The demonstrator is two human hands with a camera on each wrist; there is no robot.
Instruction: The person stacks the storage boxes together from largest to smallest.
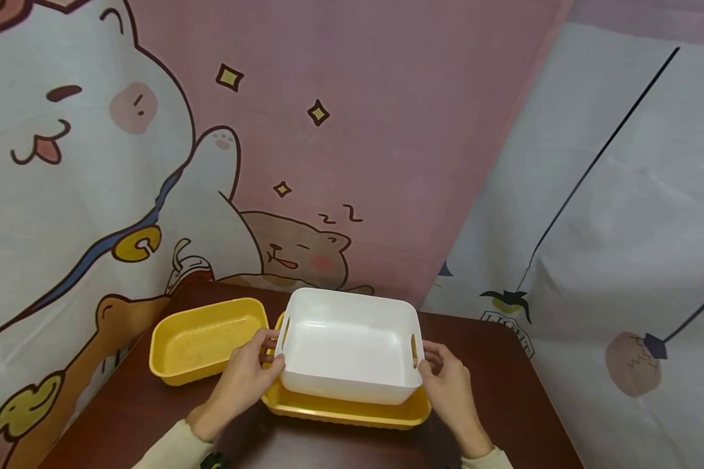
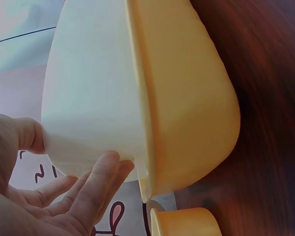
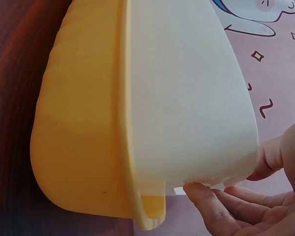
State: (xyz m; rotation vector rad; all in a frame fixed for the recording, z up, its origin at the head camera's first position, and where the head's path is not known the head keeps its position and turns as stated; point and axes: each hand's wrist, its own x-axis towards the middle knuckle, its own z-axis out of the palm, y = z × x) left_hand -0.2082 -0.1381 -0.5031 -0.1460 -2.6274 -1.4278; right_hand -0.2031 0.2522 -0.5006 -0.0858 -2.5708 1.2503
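Note:
A white plastic basket (image 1: 352, 345) with slotted handles sits partly inside a larger yellow basket (image 1: 346, 413), its rim standing well above the yellow one. My left hand (image 1: 246, 378) grips the white basket's left end, thumb at the rim and fingers at the handle slot. At the opposite end my right hand (image 1: 450, 391) holds the rim the same way. Both wrist views show the white wall (image 2: 93, 88) rising out of the yellow wall (image 3: 83, 123), with fingertips against the white end.
Left of the pair, a second yellow basket (image 1: 208, 339) stands on the dark brown wooden table (image 1: 504, 404). Behind the table hangs a pink and white cloth (image 1: 399, 130) printed with cartoon animals, and it continues along the right side.

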